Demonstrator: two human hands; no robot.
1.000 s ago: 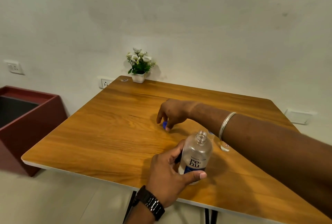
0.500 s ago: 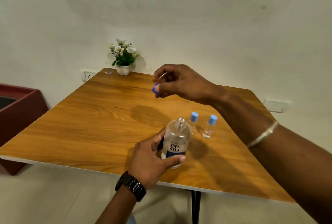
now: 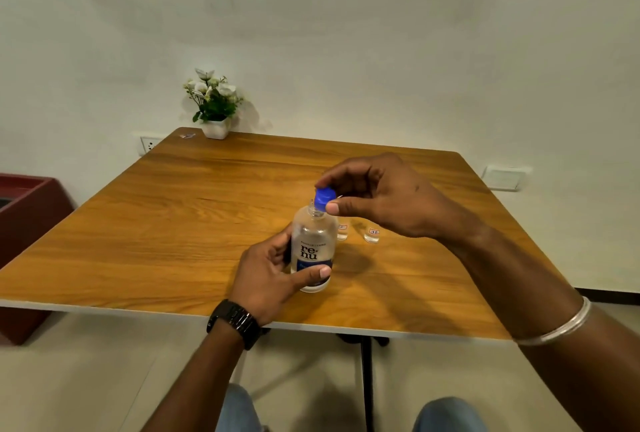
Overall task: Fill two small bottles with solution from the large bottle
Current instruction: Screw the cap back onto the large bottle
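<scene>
My left hand (image 3: 273, 276) wraps the large bottle (image 3: 313, 248) upright on the bench (image 3: 173, 224); my right hand (image 3: 377, 196) pinches the blue cap (image 3: 324, 197) at its neck. Smooth, light plastic, I'd judge — grip mid-body. Two small bottles (image 3: 372, 235) stand just behind.

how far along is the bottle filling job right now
Near the end, it seems. The two small bottles stand on the table behind the large bottle; their fill level is hard to judge. In hand: the left hand steadies the large bottle while the right hand sets the blue cap over its neck. Left: seating that cap.
</scene>
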